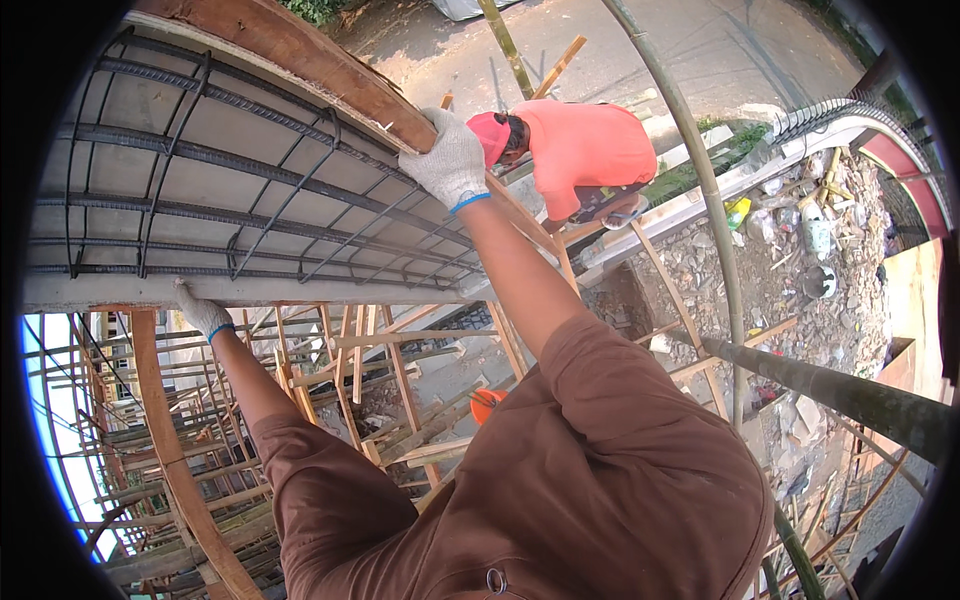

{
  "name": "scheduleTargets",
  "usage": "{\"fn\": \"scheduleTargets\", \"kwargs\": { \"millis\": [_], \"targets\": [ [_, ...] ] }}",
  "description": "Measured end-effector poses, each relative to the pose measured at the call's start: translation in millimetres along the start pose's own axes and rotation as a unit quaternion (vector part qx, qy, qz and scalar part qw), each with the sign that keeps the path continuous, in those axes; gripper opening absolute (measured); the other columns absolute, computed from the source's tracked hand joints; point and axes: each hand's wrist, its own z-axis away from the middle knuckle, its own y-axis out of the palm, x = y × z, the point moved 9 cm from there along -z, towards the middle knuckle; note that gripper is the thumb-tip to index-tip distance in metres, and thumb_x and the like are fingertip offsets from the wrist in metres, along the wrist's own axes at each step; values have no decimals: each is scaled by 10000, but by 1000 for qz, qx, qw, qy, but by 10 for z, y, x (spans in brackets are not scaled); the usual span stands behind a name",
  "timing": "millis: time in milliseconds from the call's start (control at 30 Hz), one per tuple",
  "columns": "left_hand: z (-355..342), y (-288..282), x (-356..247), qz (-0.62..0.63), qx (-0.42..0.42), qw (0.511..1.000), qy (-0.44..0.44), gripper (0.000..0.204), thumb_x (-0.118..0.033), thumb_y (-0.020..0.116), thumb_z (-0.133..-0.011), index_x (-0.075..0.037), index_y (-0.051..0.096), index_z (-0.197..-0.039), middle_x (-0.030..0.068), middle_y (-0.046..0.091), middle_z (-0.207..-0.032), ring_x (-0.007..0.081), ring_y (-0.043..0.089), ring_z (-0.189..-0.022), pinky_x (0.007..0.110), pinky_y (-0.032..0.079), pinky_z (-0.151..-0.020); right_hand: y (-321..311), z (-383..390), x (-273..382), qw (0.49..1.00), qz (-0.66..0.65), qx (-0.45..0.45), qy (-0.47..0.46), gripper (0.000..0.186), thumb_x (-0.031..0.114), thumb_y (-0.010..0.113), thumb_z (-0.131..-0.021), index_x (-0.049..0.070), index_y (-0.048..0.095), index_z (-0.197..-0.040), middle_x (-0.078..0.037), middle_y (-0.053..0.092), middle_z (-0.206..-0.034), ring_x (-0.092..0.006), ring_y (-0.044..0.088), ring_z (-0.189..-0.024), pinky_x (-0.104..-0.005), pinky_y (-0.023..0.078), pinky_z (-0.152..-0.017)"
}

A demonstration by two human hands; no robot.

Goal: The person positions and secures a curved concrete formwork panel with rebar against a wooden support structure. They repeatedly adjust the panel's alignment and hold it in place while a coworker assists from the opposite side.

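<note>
My right hand (445, 158), in a pale knitted glove with a blue cuff, is closed round the end of a reddish-brown timber beam (310, 62). The beam slants along the far side of a grey formwork panel (150, 98). Over the panel lies a cage of dark ribbed steel bars (255, 168) tied with thin stirrups. On the left, my left hand (204, 310), gloved alike, grips the panel's near edge; one digit shows at the rim, the others are mostly hidden.
Beyond my right arm a person in a coral shirt (595, 145) and red cap bends low beside a wall. Bamboo poles (690, 140) stand at the right. Timber props (160, 430) and an orange bucket (487, 405) are below. Rubble (780, 260) covers the lower ground.
</note>
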Motion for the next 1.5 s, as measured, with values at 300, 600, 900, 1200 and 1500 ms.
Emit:
{"fn": "scheduleTargets", "kwargs": {
  "millis": [300, 600, 900, 1200, 1500],
  "targets": [
    [128, 160, -62, 24, 22, 999, -16, 663, -427, 622, -893, 16, 485, -1367, 163, 528, -1327, 308, 536, -1169, 459, 446, -1019, -106, -19, 49, 999, 14, -22, -28, 531, 280, 779, -617, 79, 665, -1094, -175, 674, -1023, -342, 658, -968, -423, 538, -838],
    [37, 97, -13, 18, 18, 1000, 4, 702, -439, 618, -889, -3, 448, -1411, 158, 509, -1360, 305, 521, -1202, 452, 425, -1034, -87, -38, 23, 998, -3, -39, -56, 553, 251, 804, -595, 78, 626, -1089, -147, 639, -1014, -347, 625, -983, -436, 518, -844],
    [-74, 38, 73, 44, 48, 998, -2, 637, -428, 599, -928, -9, 451, -1385, 131, 533, -1316, 282, 535, -1193, 421, 440, -1019, -40, -22, 11, 998, -2, -42, -55, 504, 214, 781, -618, 61, 649, -1080, -166, 670, -976, -346, 651, -942, -411, 528, -811],
    [8, -20, 94, 103, 26, 994, -33, 512, -341, 686, -890, -3, 568, -1256, 102, 617, -1150, 211, 623, -993, 350, 515, -873, 60, -1, 11, 999, -12, -24, -39, 435, 210, 776, -654, 52, 662, -1043, -159, 683, -900, -348, 672, -852, -412, 527, -748],
    [183, 157, -45, 53, -10, 998, -23, 463, -352, 787, -812, -10, 680, -1106, 66, 688, -925, 143, 627, -808, 317, 510, -732, 82, -29, -127, 998, 50, -21, -13, 554, 237, 781, -683, -11, 616, -1150, -182, 688, -994, -355, 665, -911, -399, 512, -807]
  ]
}}
